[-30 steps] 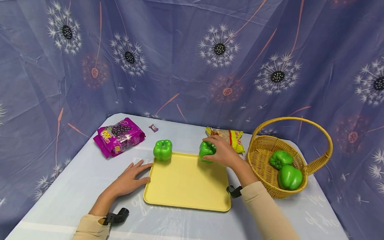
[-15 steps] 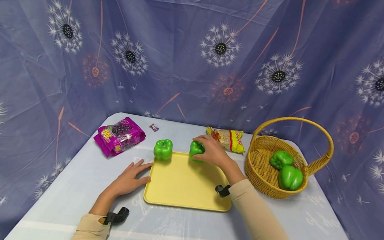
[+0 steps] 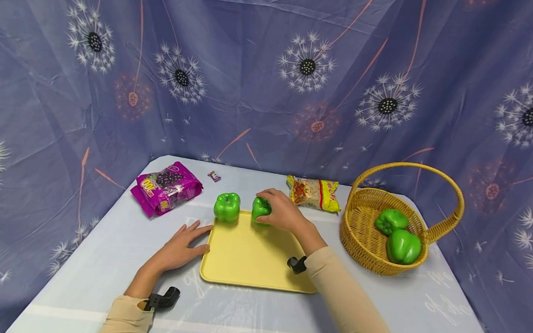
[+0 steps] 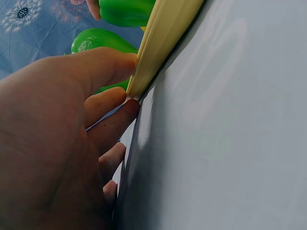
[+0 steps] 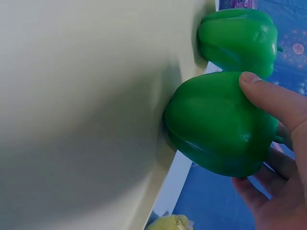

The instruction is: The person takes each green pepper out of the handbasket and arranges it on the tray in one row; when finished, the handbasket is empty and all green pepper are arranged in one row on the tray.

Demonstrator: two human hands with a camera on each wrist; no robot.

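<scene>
My right hand (image 3: 283,213) grips a green bell pepper (image 5: 220,124) from above, thumb on one side and fingers on the other, at the far edge of the yellow tray (image 3: 256,255). A second green bell pepper (image 3: 227,208) stands upright at the tray's far left corner, a small gap to its right. Fingers fairly straight, my left hand (image 3: 180,248) rests at the tray's left edge. In the left wrist view its thumb and fingertips (image 4: 125,64) touch the tray's rim.
On the right stands a wicker basket (image 3: 358,243) with two green bell peppers (image 3: 403,246) inside. A purple grape-print bag (image 3: 168,188) lies at the back left, near a small wrapped candy (image 3: 214,176). Behind the tray lies a yellow snack packet (image 3: 313,194).
My right hand has moved left along the tray's far edge with the bell pepper, closer to the other pepper. My left hand stays in place.
</scene>
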